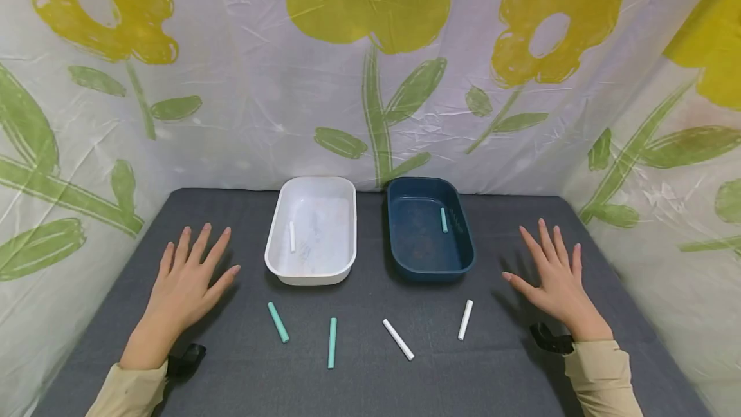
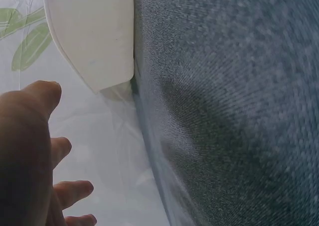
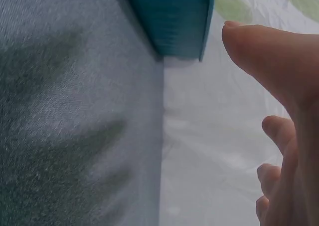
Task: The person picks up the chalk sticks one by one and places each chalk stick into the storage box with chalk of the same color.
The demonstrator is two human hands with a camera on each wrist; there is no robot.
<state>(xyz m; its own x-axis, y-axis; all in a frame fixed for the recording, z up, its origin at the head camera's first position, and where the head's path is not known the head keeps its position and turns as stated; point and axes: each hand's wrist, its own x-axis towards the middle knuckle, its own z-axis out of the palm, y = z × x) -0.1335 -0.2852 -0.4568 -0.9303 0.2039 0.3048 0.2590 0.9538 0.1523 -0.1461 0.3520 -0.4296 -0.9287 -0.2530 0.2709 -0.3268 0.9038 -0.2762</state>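
My left hand (image 1: 188, 282) hovers over the table left of a white tray (image 1: 311, 278), fingers spread and holding nothing. Right of a dark blue tray (image 1: 431, 271), my right hand (image 1: 557, 285) is also spread and holds nothing. One white chalk stick (image 1: 292, 237) lies in the white tray, and a green chalk stick (image 1: 444, 220) lies in the blue one. In front of the trays are two green sticks, one on the left (image 1: 278, 322) and another beside it (image 1: 332, 343). Two white sticks, a slanted one (image 1: 398, 340) and a steeper one (image 1: 466, 320), lie to their right.
A dark grey cloth (image 1: 370, 391) covers the table. Behind it and along both sides hangs a pale curtain (image 1: 243, 114) printed with yellow flowers and green leaves. Both wrists carry black straps, such as the one at the right wrist (image 1: 550, 339).
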